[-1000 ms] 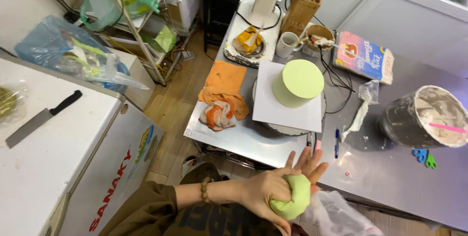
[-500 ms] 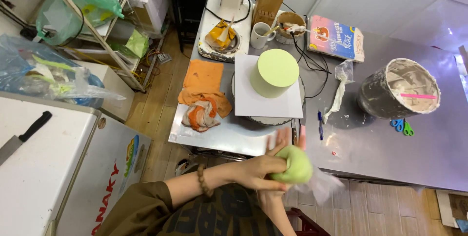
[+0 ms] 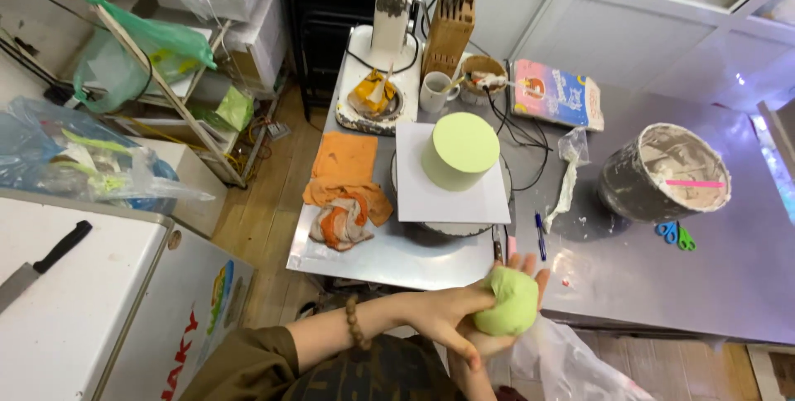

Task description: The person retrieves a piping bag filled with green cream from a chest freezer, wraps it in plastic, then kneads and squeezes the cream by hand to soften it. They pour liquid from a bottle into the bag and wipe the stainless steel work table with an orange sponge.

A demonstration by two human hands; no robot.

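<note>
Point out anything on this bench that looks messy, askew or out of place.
The orange cloths lie crumpled at the steel table's edge. The big bucket is smeared white inside and out. A large knife lies loose on the white appliance.

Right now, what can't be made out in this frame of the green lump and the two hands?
Head view only:
- right hand: mostly hidden behind the green lump; only fingertips show.
- left hand: its palm side is hidden against the lump.
- clear plastic bag: cut off by the bottom edge.
- grey bucket: contents unclear, smeared white.
</note>
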